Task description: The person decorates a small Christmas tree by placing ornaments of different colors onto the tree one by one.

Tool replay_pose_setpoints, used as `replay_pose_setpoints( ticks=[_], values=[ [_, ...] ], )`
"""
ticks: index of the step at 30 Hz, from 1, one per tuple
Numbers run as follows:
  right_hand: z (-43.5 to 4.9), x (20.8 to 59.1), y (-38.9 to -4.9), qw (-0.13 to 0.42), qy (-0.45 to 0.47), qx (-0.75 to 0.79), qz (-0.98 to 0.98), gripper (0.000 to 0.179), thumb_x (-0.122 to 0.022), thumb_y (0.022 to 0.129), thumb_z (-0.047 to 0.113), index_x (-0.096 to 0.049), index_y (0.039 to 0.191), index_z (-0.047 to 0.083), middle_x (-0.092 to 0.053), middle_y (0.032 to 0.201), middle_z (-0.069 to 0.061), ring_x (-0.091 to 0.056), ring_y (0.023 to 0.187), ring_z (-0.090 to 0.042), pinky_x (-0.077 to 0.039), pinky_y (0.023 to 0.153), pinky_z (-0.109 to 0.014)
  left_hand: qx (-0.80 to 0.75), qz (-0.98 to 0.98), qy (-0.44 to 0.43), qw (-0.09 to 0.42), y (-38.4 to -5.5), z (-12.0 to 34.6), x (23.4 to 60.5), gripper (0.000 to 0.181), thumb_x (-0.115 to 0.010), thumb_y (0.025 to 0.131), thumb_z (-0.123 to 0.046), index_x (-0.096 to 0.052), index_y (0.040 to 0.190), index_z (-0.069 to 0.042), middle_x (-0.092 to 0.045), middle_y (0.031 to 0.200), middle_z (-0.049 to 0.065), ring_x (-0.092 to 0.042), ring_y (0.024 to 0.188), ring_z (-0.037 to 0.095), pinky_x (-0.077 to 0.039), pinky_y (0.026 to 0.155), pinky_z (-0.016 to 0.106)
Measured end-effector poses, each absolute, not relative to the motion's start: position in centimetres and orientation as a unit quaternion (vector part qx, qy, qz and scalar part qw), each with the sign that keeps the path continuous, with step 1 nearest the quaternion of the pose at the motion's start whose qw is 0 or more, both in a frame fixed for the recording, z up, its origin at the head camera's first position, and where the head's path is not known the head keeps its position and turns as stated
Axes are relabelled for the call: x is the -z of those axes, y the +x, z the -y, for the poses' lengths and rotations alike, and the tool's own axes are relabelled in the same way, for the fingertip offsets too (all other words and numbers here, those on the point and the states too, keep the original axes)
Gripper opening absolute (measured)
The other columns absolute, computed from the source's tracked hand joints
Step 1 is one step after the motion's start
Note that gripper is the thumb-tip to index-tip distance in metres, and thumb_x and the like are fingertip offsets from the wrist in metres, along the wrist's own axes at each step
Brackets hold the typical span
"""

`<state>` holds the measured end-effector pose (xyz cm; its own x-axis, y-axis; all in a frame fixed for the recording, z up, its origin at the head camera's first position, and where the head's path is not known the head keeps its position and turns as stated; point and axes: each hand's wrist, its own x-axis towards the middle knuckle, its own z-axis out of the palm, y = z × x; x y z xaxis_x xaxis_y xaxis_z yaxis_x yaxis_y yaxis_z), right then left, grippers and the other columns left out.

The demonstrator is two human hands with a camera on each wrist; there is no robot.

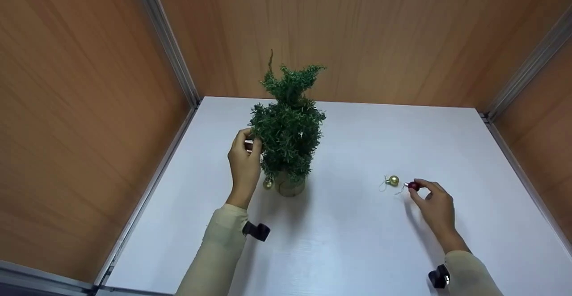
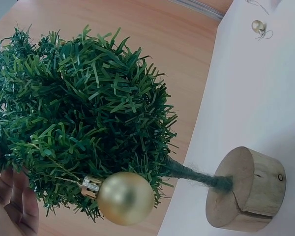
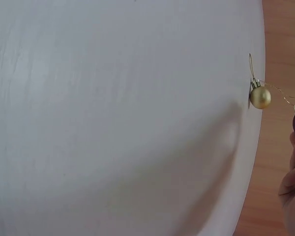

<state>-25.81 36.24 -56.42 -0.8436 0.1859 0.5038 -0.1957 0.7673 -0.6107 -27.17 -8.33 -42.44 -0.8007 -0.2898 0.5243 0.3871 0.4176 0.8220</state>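
A small artificial Christmas tree [image 1: 288,130] stands upright on a round wooden base [image 2: 250,191]. My left hand [image 1: 244,164] grips the tree's left side at mid-height; the foliage hides part of its fingers. A gold ball ornament [image 2: 125,198] hangs from a low branch on that same side. Over on the right, my right hand [image 1: 437,209] pinches a dark red ball ornament [image 1: 413,186] between thumb and fingers, with its string loop dangling to the left. Just left of it, another gold ball ornament [image 1: 393,180] lies on the table with its string.
The white table [image 1: 357,242] is bounded by wood-patterned panels at the back [image 1: 380,36], left and right. Metal rails [image 1: 172,41] run along the panel corners. Each sleeve carries a black wrist camera [image 1: 257,231].
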Motion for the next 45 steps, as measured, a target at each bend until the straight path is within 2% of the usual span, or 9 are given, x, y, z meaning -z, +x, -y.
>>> replay_pose_setpoints(
  ticks=[9,18,32,45],
  values=[
    [-35.9,55.9,-25.7,0.277,-0.003,-0.344,0.897,0.028,-0.074,0.075,0.015,-0.068,0.103,0.012,-0.063,0.089,0.002,-0.044,0.056,-0.012,-0.031,0.044,-0.016,0.546,0.779,-0.024,0.308,-27.2,8.5,42.9,0.018,-0.048,0.094,-0.026,-0.056,0.108,-0.017,-0.053,0.094,-0.003,-0.053,0.072,0.016,-0.045,0.059,0.029],
    [-35.4,55.0,-25.6,0.293,0.023,-0.346,0.891,0.028,-0.073,0.076,0.015,-0.068,0.103,0.01,-0.064,0.091,-0.001,-0.045,0.052,-0.015,-0.031,0.042,-0.014,0.545,0.78,-0.025,0.307,-27.1,8.6,42.9,0.021,-0.048,0.093,-0.028,-0.056,0.109,-0.017,-0.054,0.095,-0.003,-0.053,0.073,0.016,-0.045,0.059,0.029],
    [-34.6,54.1,-25.1,0.312,0.047,-0.351,0.882,0.028,-0.073,0.076,0.015,-0.068,0.103,0.01,-0.063,0.092,0.002,-0.042,0.051,-0.008,-0.03,0.043,-0.013,0.536,0.788,-0.017,0.303,-27.1,8.7,42.7,0.02,-0.05,0.093,-0.027,-0.056,0.109,-0.017,-0.052,0.1,-0.005,-0.051,0.074,0.012,-0.045,0.061,0.028],
    [-33.1,53.6,-24.4,0.316,0.059,-0.356,0.877,0.028,-0.073,0.075,0.014,-0.068,0.103,0.01,-0.063,0.095,0.002,-0.043,0.053,-0.01,-0.031,0.045,-0.014,0.543,0.783,-0.019,0.303,-27.2,8.6,42.5,0.019,-0.052,0.092,-0.019,-0.056,0.109,-0.014,-0.053,0.102,-0.003,-0.052,0.073,0.011,-0.046,0.061,0.028]
  ],
)
